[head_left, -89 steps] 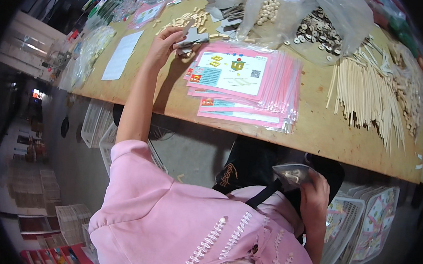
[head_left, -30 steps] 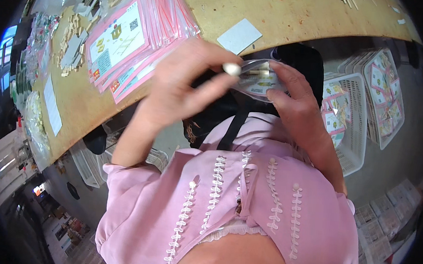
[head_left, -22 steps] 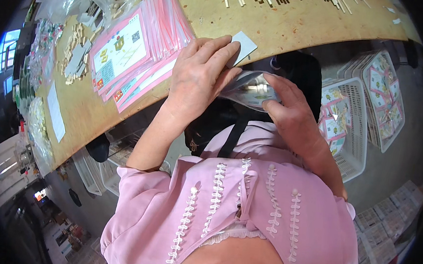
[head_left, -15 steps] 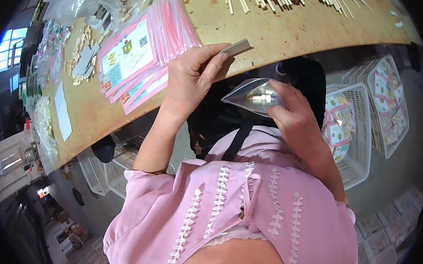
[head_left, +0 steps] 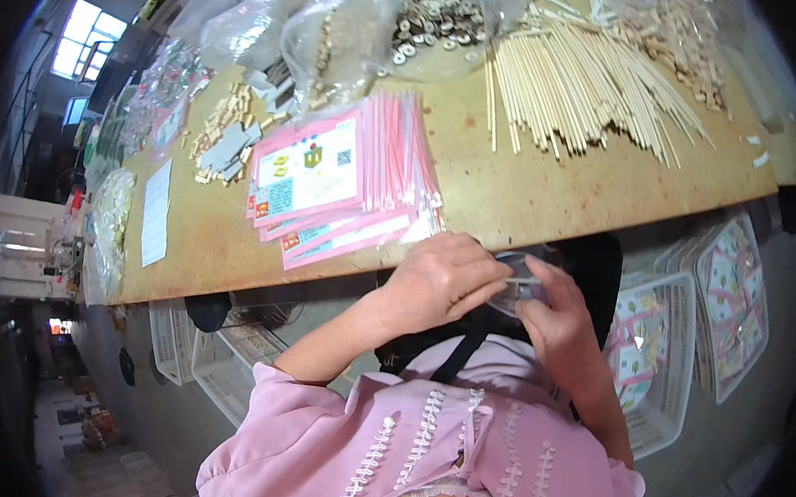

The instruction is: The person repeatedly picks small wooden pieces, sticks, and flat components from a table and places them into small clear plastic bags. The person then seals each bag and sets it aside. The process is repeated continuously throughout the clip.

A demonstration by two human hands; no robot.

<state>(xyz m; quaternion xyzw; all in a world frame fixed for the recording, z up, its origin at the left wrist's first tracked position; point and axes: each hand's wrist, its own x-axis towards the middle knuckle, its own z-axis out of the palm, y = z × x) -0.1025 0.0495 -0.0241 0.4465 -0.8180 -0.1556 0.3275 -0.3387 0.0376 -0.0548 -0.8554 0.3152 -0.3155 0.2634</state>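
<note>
My left hand (head_left: 447, 275) is closed in a pinch at the mouth of a clear plastic bag (head_left: 508, 301). From its fingertips a thin grey strip (head_left: 523, 279) sticks out, seen nearly edge-on. My right hand (head_left: 559, 320) grips the bag from the right, thumb and forefinger apart around its opening. The bag is held in front of the table's edge, above my lap. What lies inside it is mostly hidden by my fingers. Just beyond my left hand lies a fanned stack of pink-edged printed plastic bags (head_left: 320, 174).
Thin wooden sticks (head_left: 594, 91) are spread across the far table (head_left: 476, 194). Small wooden blocks (head_left: 225, 126), grey flat pieces (head_left: 229, 152), a bag of dark and pale discs (head_left: 437, 25) and a paper sheet (head_left: 156, 213) lie around. White baskets (head_left: 676, 360) holding filled bags stand right, below the table.
My left hand has moved right from the table's edge to the bag's mouth, bringing the grey strip. My right hand still holds the bag. The view has tilted up toward the table.
</note>
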